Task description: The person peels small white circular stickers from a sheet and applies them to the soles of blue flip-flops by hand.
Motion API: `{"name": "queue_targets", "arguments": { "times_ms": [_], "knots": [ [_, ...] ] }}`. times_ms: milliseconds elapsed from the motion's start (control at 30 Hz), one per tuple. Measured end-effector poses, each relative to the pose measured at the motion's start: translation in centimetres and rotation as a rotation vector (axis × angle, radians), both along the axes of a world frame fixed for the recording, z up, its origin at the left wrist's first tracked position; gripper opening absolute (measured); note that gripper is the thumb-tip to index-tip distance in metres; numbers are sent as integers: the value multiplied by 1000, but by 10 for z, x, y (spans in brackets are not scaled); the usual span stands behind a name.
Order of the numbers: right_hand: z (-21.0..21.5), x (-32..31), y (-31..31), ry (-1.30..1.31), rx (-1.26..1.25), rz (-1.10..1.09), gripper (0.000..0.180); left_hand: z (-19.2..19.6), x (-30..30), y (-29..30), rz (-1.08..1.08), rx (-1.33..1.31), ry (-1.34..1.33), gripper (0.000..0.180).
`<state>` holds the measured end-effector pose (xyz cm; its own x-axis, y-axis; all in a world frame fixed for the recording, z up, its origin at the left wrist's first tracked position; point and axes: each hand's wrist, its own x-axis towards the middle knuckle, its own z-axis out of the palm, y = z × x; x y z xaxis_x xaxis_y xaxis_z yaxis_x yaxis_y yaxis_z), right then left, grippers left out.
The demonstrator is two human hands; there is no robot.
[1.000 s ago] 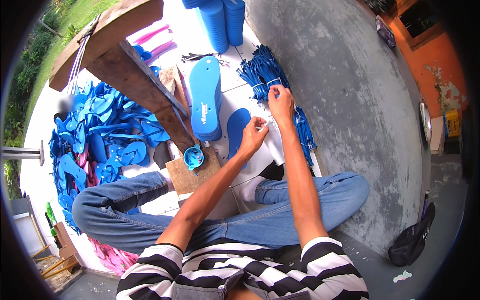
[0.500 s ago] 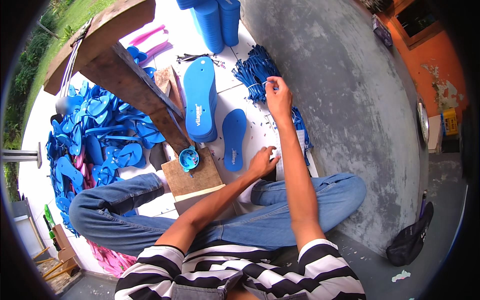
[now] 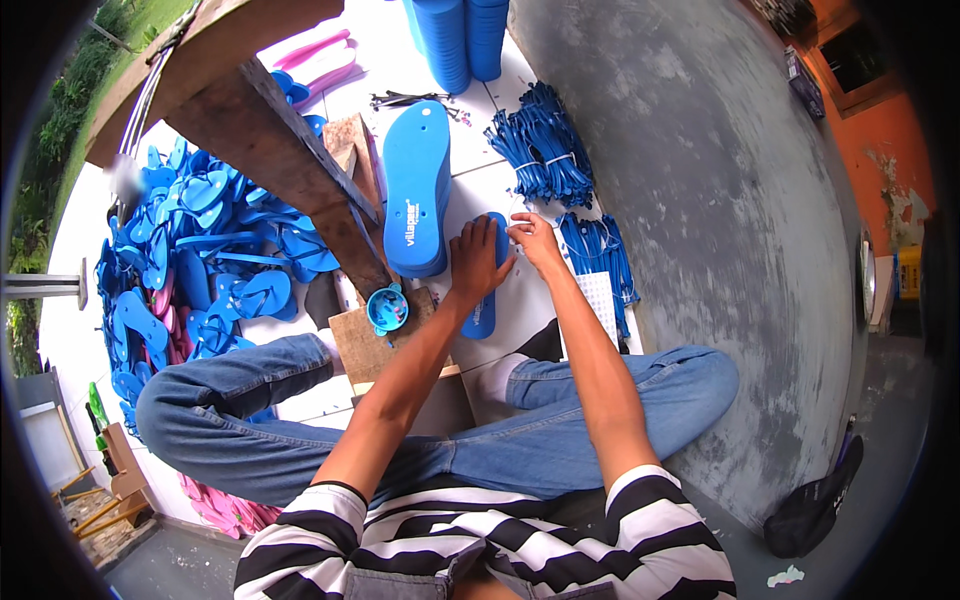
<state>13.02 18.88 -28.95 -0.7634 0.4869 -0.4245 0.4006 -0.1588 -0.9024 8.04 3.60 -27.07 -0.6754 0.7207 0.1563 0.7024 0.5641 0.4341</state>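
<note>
Palm down, my left hand (image 3: pixel 476 262) lies over a single blue sandal sole (image 3: pixel 480 316), fingers stretched out across its upper part. My right hand (image 3: pixel 537 242) is close beside it on the right, fingertips pinched near the sole's edge; what they hold, if anything, is too small to make out. To the left stands a stack of blue soles (image 3: pixel 416 175). Beyond my right hand lie tied bundles of blue sandal straps (image 3: pixel 548 150), and more loose blue straps (image 3: pixel 598 258) are just right of it.
A wooden post (image 3: pixel 310 170) slants down to a wooden block (image 3: pixel 355 335) with a small blue cup (image 3: pixel 388 310). Blue sandals (image 3: pixel 200 250) are heaped at left. Tall stacks of blue soles (image 3: pixel 440 45) stand at the back. A grey wall (image 3: pixel 700 200) rises at right.
My right hand has left the strap bundles and come down and left to the sole. My left hand has moved up and left onto the sole. The view has shifted slightly.
</note>
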Motion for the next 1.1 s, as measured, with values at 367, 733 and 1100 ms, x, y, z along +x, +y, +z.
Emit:
{"name": "queue_targets", "arguments": {
  "times_ms": [367,733,1100],
  "knots": [
    [-3,-29,-14,-48,38,-79,30,-28,-3,-11,-20,119,-44,85],
    [10,-25,-32,-189,94,-173,25,-32,4,-7,32,123,-101,86],
    [4,-22,-30,-225,440,-85,25,-29,11,-5,16,-7,-3,82]
  ]
}}
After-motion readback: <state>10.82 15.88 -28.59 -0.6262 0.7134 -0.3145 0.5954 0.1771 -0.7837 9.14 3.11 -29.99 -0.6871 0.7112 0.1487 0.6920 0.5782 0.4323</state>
